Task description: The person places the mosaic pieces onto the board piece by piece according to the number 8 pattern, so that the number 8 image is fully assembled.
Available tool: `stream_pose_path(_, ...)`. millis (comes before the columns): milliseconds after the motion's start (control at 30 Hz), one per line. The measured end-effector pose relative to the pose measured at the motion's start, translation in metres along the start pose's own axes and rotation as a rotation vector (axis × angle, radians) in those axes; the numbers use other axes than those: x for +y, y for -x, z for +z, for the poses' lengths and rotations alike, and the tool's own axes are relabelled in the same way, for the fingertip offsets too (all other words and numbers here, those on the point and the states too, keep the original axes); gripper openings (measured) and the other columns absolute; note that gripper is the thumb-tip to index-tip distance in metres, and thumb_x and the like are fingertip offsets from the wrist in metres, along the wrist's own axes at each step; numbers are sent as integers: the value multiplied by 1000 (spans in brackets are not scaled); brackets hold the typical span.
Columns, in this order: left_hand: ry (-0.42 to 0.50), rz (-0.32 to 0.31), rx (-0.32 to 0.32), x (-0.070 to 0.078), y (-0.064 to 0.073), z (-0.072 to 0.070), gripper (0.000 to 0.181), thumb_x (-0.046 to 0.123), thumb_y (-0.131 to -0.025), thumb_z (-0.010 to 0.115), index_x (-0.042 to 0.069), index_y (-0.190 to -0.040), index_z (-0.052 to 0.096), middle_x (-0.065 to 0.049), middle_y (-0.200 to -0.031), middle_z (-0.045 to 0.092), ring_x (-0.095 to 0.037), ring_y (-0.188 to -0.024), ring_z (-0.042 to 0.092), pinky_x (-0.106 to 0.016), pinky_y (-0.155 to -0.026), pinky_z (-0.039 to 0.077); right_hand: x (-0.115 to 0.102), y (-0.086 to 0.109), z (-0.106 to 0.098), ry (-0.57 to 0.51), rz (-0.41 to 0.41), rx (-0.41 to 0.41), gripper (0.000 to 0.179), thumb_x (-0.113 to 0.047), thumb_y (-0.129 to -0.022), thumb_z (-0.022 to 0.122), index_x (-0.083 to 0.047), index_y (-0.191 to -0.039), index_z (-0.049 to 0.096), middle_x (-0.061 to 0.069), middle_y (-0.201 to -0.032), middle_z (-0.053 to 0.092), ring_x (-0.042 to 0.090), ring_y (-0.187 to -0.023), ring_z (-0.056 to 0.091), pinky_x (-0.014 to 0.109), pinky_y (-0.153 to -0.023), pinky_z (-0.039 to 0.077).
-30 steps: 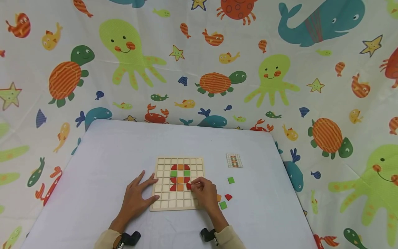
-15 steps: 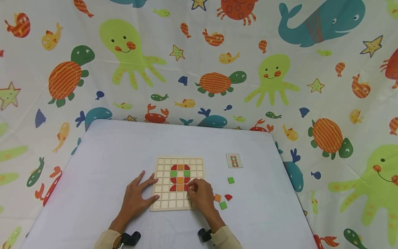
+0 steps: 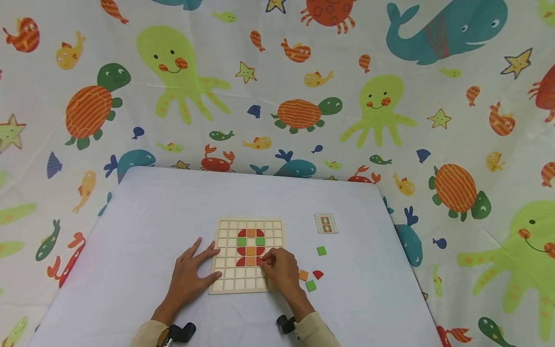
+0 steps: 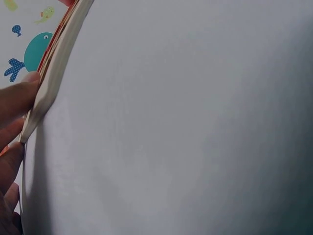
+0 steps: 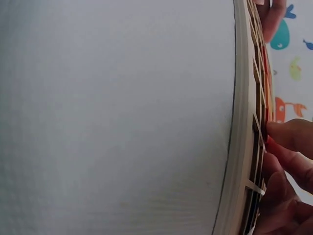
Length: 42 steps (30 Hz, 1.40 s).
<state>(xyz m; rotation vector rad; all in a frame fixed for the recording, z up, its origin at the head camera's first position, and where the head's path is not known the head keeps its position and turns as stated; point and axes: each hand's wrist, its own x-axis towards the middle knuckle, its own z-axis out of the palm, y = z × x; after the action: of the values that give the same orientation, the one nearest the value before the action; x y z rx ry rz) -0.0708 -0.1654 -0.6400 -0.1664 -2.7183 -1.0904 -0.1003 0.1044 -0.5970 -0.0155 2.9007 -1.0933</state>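
Observation:
The wooden grid board (image 3: 230, 284) lies on the white table, its middle cells filled with red quarter-circle, orange and green tiles. My left hand (image 3: 191, 267) rests at the board's left edge, thumb and fingers spread; in the left wrist view the thumb (image 4: 19, 100) touches its rim. With curled fingers my right hand (image 3: 282, 270) pinches a red quarter-circle tile (image 3: 259, 261) at the cell right of the lowest orange tile (image 3: 251, 261). That hand partly covers the tile and the board's lower right. Thumb and finger meet at the red tile in the right wrist view.
Right of the board lie loose tiles: an orange square (image 3: 303, 275), a red quarter circle (image 3: 318, 274), a green square (image 3: 311, 285) and another green square (image 3: 321, 250). A small pattern card (image 3: 326, 224) lies farther back. A sea-animal cloth (image 3: 277, 72) hangs behind the table.
My right hand has moved slightly left and brought the red quarter-circle tile down into the cell beside the orange one, uncovering the loose orange square. The left hand has stayed put.

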Motion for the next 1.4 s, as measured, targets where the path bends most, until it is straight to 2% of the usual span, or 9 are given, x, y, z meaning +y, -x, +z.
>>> stream_pose_path(200,-7,-9,-3,-3,0,2,65,32,-73,95,18,-133,75,-22,-156,58,-50,-151,42,-72,-113,30,-1,0,-1,22,-9,15,11,-22,-87,88,-21,-90,77,-11,-75,60,6,-70,51,22,-59,41)
stream_pose_path(433,-12,-19,-9,-2,0,3,65,34,-73,94,18,-133,75,-22,-156,57,-49,-152,41,-73,-114,30,-2,0,0,35,-18,20,12,-24,-87,87,-22,-94,77,-9,-80,63,4,-69,50,22,-57,40)
stream_pose_path(633,-5,-12,-7,-1,-1,2,65,34,-73,94,18,-133,74,-24,-157,55,-50,-151,41,-73,-113,30,3,-2,-5,-3,-26,30,13,-23,-88,88,-22,-95,78,-8,-80,67,4,-66,50,21,-57,40)
stream_pose_path(933,-10,-34,-24,0,-2,1,65,34,-74,93,18,-134,74,-27,-159,51,-50,-152,40,-73,-115,29,36,-9,-33,-60,-14,96,16,-15,-86,87,-22,-98,78,-8,-80,69,4,-66,53,20,-58,44)
stream_pose_path(1200,-9,-46,-29,1,-2,1,64,33,-75,93,18,-134,74,-29,-160,50,-50,-152,40,-73,-116,28,69,-7,-61,-79,94,144,17,-14,-86,87,-21,-99,79,-5,-83,71,11,-71,56,26,-62,46)
stream_pose_path(1400,-5,-36,-24,0,-2,1,64,33,-74,93,18,-133,74,-26,-158,54,-50,-152,40,-73,-115,28,84,1,-78,-89,150,146,18,-14,-85,88,-18,-100,79,-3,-84,71,15,-79,59,29,-72,49)
